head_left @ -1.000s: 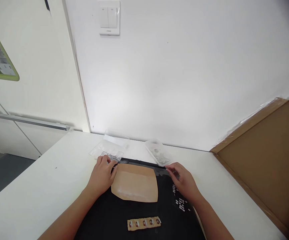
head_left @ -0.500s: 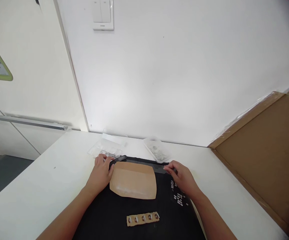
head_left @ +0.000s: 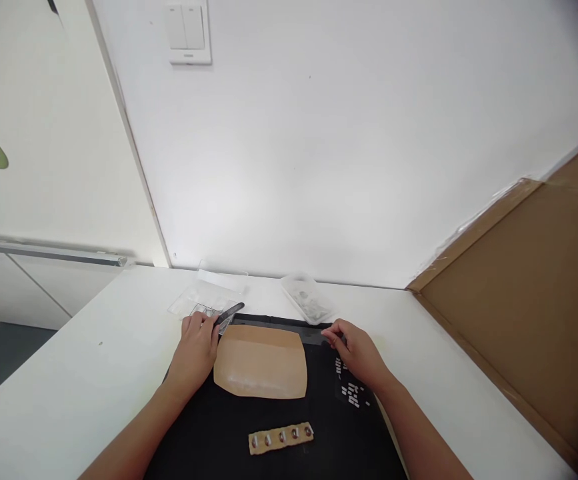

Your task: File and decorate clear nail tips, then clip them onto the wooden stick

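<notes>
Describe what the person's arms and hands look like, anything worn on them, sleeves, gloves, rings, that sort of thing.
Both forearms are bare as far as the picture shows; no sleeve edge comes into view. The left hand and the right hand wear no gloves. No watch, bracelet or ring shows on the visible wrists and fingers, though the fingers are small in the picture. No markings or bandages can be made out.

Left hand (head_left: 196, 347) now lifts the dark tool (head_left: 229, 312) off the mat's (head_left: 229, 427) far edge, tip angling up toward the clear tray (head_left: 196, 300); right hand (head_left: 356, 350) slides slightly left.
</notes>
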### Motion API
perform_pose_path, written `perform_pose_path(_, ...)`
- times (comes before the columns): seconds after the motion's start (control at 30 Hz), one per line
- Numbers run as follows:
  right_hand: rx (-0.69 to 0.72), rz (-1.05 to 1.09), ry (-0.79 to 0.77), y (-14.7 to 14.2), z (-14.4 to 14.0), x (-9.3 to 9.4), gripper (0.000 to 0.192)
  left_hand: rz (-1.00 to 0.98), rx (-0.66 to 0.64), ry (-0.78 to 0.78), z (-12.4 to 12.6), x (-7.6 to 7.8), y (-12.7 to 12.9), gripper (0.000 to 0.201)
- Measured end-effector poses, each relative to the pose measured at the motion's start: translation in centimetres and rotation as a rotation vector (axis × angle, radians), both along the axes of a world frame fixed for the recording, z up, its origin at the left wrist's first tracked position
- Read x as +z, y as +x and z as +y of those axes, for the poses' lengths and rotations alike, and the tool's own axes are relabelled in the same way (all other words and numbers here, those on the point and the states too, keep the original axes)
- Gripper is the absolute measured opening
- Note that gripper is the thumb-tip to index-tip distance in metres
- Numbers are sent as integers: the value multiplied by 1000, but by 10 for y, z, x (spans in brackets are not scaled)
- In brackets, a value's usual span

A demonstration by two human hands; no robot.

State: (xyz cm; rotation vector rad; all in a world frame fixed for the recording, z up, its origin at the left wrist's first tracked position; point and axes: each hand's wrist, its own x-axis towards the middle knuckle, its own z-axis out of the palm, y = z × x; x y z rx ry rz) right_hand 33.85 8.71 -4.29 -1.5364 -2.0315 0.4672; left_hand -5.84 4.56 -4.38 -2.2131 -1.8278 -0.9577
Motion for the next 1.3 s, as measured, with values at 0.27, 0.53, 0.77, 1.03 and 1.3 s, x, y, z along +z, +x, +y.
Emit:
perform_pose_path(0.27, 26, -31, 3, 2, 0, -2, 33, 5, -5, 31, 0, 1, 3, 34)
perform_pose_path(0.53, 20, -44, 5, 1, -1, 0, 32, -32, -107, 51, -5, 13, 13, 35)
perform_pose_path(0.77, 19, -63, 17, 3, 0, -2, 31, -54, -180, 120, -8, 17, 18, 34)
perform_pose_path(1.03, 24, -60, 30, 1, 0, 1, 34, -206, -270, 84, -12, 21, 23, 29)
perform_pose_path(1.3, 12, -51, 50, -6, -5, 6, 35, -330, -331, 7, -19, 27, 28, 36)
